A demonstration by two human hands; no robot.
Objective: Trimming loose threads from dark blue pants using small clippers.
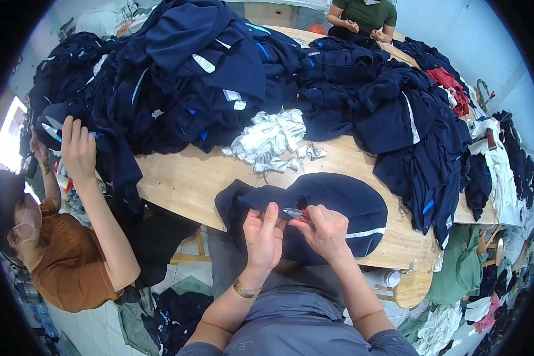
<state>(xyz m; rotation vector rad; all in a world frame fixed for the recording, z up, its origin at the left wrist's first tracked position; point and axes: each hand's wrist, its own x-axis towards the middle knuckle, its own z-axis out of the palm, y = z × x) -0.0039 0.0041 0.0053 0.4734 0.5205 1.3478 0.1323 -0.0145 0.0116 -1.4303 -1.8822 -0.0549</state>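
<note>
Clock directions taken from the held garment.

Item: navy garment [341, 202], one, with white stripe; lies at the table's [178, 181] near edge.
Left hand [261, 240]: at 7 o'clock; appears to pinch the cloth between thumb and fingers, contact partly hidden.
Right hand [325, 231]: at 6 o'clock; clasps red-handled snips [294, 213], blades pointing to 9 o'clock, beside the left thumb.
White scraps [270, 139]: one loose pile, at 11 o'clock.
Large navy heap [178, 77]: at 10 to 11 o'clock.
Second navy heap [391, 107]: at 1 to 2 o'clock.
Status, as judged: this piece is under way, not finished; the scraps suggest some cutting is done. Which heap holds finished pieces, and how many remain, cannot be told.
</note>
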